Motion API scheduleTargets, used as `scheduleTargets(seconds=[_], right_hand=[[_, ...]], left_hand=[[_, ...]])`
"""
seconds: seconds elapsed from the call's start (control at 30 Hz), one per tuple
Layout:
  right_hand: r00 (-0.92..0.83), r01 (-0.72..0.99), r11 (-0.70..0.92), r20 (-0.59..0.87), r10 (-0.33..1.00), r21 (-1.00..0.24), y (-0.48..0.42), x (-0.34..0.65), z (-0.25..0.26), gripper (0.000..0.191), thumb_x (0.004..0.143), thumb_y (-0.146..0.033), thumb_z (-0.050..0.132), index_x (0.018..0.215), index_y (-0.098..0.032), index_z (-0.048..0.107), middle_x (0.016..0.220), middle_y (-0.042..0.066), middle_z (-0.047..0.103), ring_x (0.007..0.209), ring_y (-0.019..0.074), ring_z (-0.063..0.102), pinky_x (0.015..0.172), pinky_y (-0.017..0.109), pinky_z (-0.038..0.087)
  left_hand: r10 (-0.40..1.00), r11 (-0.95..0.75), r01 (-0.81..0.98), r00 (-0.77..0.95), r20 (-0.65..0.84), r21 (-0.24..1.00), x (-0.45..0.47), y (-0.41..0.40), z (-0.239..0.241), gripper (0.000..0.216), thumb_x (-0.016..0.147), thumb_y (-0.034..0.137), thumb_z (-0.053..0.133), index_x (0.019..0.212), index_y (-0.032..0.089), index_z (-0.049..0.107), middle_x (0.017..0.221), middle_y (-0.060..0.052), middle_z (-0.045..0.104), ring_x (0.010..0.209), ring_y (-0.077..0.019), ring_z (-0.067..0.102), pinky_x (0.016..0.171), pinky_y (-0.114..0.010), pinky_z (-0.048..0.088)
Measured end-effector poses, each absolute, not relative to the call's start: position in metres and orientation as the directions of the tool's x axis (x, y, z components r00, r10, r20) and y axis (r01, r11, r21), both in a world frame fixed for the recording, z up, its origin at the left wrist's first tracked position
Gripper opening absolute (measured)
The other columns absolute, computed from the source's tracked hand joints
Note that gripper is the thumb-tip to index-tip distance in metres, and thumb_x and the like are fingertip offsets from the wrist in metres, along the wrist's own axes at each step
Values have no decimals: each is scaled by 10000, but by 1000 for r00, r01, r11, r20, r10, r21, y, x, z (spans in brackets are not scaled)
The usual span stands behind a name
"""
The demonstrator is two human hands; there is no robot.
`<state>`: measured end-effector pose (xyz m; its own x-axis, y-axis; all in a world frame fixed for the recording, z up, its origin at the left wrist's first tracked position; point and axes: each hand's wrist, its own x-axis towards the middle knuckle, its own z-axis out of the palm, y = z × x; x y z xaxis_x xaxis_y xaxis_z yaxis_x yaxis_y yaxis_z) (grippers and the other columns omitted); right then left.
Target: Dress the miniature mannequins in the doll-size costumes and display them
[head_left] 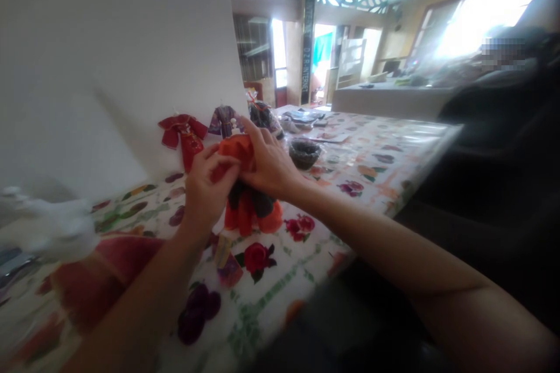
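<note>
A small orange and dark doll dress (pixel 238 148) stands upright in front of me, its flared skirt of orange and dark panels spreading at the tabletop. A white knobbed piece shows above its neckline. My left hand (pixel 207 183) pinches the orange cloth on the near left side, thumb and fingers together. My right hand (pixel 271 157) is wrapped round the upper right side, with the fingers over the top edge. Between the hands the cloth is partly hidden, so the exact pinch points are unclear. Behind it are a red miniature dress (pixel 184 134) and a purple patterned miniature dress (pixel 223 118).
A flower-and-fruit tablecloth (pixel 271 297) covers the table. A dark bowl (pixel 305 154) and plastic-wrapped items (pixel 301 116) lie beyond my right hand. Red cloth (pixel 94 285) and a blurred white object (pixel 52 224) are at left. A white panel (pixel 118 58) stands behind. Another person (pixel 503 99) sits at right.
</note>
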<state>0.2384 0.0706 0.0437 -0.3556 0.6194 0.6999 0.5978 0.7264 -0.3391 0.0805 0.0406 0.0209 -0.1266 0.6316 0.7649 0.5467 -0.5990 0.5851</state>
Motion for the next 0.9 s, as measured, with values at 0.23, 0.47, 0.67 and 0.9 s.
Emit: scheduleTargets(seconds=[0.23,0.47,0.67,0.9], right_hand=[[-401,475,778,686,607,-411,69,248,42,1001,746,-283,682,1592,-167,159,1470,198,445,1375,357,427,1106,532,405],[-407,435,806,711,574,-401,78,259,38,906,795,-300,652,1570,-151,207,1571,181,361,1463,290,358,1202,469,322],[-350,454,787,729,589,-418,80,252,37,981,764,-367,725,1563,-103,221,1566,218,346,1431,344,383,1181,494,342],[-261,551,738,760,596,-390,76,240,35,1002,729,-358,766,1569,-226,236,1476,174,434,1382,416,411,1112,595,378]], left_hand=[[667,-622,448,-124,734,641,81,45,22,63,823,226,706,866,259,737,1252,-33,649,1256,-246,577,1152,-453,389],[544,-647,538,-172,821,541,63,27,15,52,899,261,626,895,247,676,1131,-32,646,1131,-217,607,1010,-393,479],[443,-475,845,-12,897,246,58,15,-2,113,852,317,675,819,215,639,870,-51,605,916,-251,584,896,-443,472],[513,-402,897,54,857,184,65,24,-5,96,849,246,638,770,193,648,755,-40,564,806,-235,534,803,-405,436]])
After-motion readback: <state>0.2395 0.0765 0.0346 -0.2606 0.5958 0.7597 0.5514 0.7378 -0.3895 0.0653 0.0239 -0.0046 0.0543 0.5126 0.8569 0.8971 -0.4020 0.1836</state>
